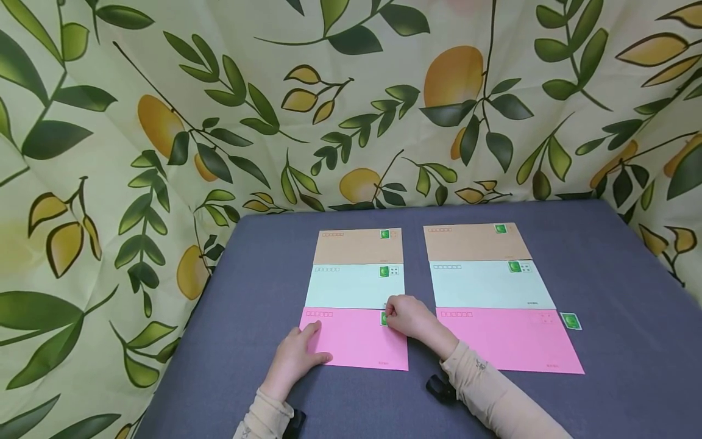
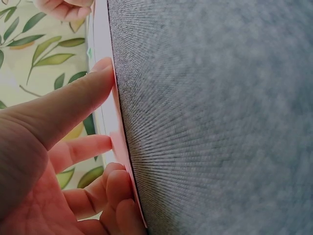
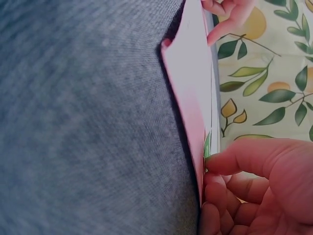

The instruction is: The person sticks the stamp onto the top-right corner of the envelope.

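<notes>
The left pink envelope lies flat at the front of the left column. My left hand rests on its left side, thumb and fingertips spread and touching the paper. At the envelope's upper right corner, my right hand pinches a small green postage stamp by its right edge, the other fingers curled under. Seen from the right wrist, the stamp stands close against the envelope, with the thumb tip at its edge. Fingers hide part of the stamp.
Above it lie a light blue envelope and a brown envelope, both stamped. The right column has a stamped brown and light blue envelope, plus a pink one. A loose green stamp lies beside that on the grey tablecloth.
</notes>
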Available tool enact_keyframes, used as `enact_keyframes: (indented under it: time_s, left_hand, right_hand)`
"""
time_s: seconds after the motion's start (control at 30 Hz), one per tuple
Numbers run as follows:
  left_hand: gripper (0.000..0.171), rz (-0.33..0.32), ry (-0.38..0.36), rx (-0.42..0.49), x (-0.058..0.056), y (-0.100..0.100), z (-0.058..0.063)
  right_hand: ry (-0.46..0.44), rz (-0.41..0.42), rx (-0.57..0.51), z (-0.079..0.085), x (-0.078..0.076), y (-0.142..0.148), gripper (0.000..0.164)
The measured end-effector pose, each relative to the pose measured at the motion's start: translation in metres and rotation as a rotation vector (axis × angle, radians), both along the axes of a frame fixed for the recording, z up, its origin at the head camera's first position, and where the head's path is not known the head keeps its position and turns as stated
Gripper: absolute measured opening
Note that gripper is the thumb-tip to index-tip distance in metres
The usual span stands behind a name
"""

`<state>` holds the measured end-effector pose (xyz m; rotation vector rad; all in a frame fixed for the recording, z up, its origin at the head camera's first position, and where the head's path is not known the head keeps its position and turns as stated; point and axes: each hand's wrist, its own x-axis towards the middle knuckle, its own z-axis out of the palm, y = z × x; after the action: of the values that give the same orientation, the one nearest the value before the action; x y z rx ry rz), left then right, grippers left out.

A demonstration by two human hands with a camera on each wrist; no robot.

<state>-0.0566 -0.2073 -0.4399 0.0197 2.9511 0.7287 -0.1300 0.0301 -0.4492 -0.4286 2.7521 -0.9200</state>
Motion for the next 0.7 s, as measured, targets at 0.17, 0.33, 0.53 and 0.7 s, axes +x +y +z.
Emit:
enact_keyframes:
  time_s: [0.17, 0.33, 0.53, 0.7]
  left_hand:
    - [0.065, -0.013, -0.011, -0.005, 0.000, 0.000, 0.001]
    - [0.062, -0.049, -0.003, -0.022, 0.001, 0.000, 0.004]
    - [0.052, -0.079, 0.018, -0.048, 0.001, 0.004, 0.011]
    - [0.051, -0.102, 0.048, -0.123, -0.003, 0.014, 0.019]
  right_hand:
    - [0.018, 0.011, -0.011, 0.002, 0.000, 0.000, 0.012]
    - [0.034, 0.023, -0.020, 0.003, 0.001, 0.001, 0.012]
    - [0.046, 0.029, -0.032, 0.005, 0.001, 0.004, 0.012]
    - [0.045, 0.036, -0.038, 0.010, 0.001, 0.008, 0.009]
